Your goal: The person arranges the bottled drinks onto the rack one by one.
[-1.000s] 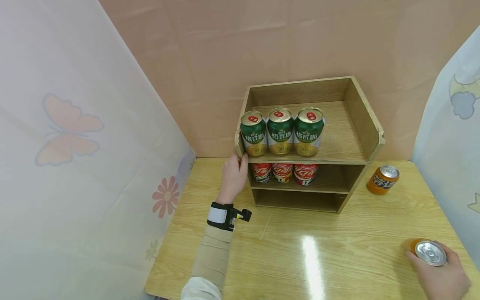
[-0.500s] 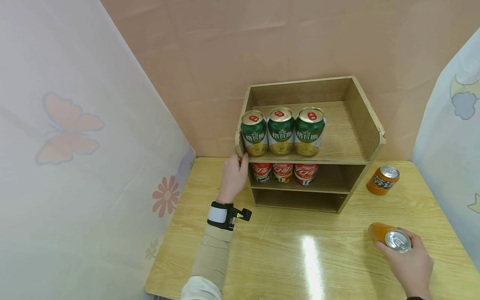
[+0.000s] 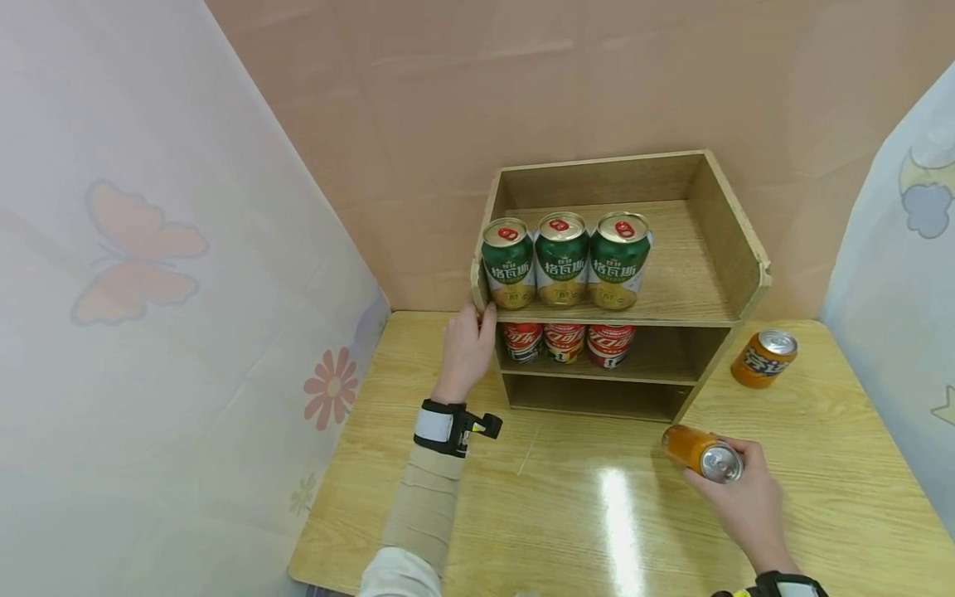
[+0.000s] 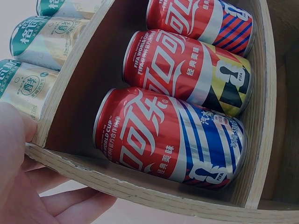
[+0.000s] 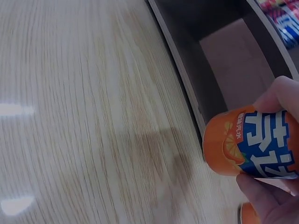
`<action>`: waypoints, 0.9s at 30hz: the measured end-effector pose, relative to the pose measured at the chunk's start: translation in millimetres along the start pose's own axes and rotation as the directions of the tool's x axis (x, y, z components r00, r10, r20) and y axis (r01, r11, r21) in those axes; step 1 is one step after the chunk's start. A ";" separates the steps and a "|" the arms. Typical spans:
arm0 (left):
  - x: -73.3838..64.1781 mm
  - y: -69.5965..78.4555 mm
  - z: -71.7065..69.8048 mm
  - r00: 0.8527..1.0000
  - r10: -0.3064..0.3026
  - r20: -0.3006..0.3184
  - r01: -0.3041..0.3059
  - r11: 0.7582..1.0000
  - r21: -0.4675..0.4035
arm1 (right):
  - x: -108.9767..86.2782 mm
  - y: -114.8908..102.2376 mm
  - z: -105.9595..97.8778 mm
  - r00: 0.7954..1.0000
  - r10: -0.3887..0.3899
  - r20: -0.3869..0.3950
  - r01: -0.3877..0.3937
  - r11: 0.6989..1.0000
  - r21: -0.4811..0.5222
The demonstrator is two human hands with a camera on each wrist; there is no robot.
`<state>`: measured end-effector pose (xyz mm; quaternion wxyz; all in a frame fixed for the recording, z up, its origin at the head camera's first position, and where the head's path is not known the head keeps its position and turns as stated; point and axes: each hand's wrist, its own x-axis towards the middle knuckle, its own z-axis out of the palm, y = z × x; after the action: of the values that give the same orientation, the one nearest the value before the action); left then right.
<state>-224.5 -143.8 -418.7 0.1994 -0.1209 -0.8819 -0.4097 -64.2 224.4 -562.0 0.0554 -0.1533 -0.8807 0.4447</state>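
Observation:
A small wooden shelf [image 3: 712,240] with stacked levels stands at the back of the table. My left hand [image 3: 464,352] grips its left side panel at the front edge, thumb on one face and fingers behind in the left wrist view. With my right hand [image 3: 749,502] I hold an orange soda can [image 3: 688,446], tilted, its silver top toward me and its base toward the shelf's lower right corner. Thumb and fingers wrap the can's sides in the right wrist view. Three green cans [image 3: 563,267] stand on the top level; three red cola cans [image 4: 170,135] occupy the middle one.
A second orange soda can [image 3: 759,362] stands on the table [image 3: 567,514] to the right of the shelf. Printed white cloth walls [image 3: 224,373] rise at left and right, with a brown backdrop [image 3: 418,166] behind the shelf.
My right hand has carried the orange soda can leftward and farther from me, from the right front of the table toward the shelf, tilting it more. The left hand has stayed put.

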 end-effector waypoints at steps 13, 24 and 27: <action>1.5 2.1 1.1 1.000 0.006 -0.008 -0.006 1.000 -0.002 | 4.1 -32.2 46.0 0.982 -0.102 0.157 0.084 0.989 0.118; -0.3 2.3 0.2 1.000 -0.011 -0.004 0.011 1.000 -0.002 | 33.2 -63.2 95.7 0.965 -0.136 0.226 0.094 0.978 0.188; -0.5 3.1 0.0 1.000 -0.010 -0.008 0.010 1.000 0.001 | 41.1 -73.6 107.4 0.958 -0.138 0.250 0.089 0.976 0.199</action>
<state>-222.9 -141.8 -416.9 0.2009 -0.1146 -0.8820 -0.4106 -144.5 114.2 -569.0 -0.0218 -0.0363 -0.8423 0.5374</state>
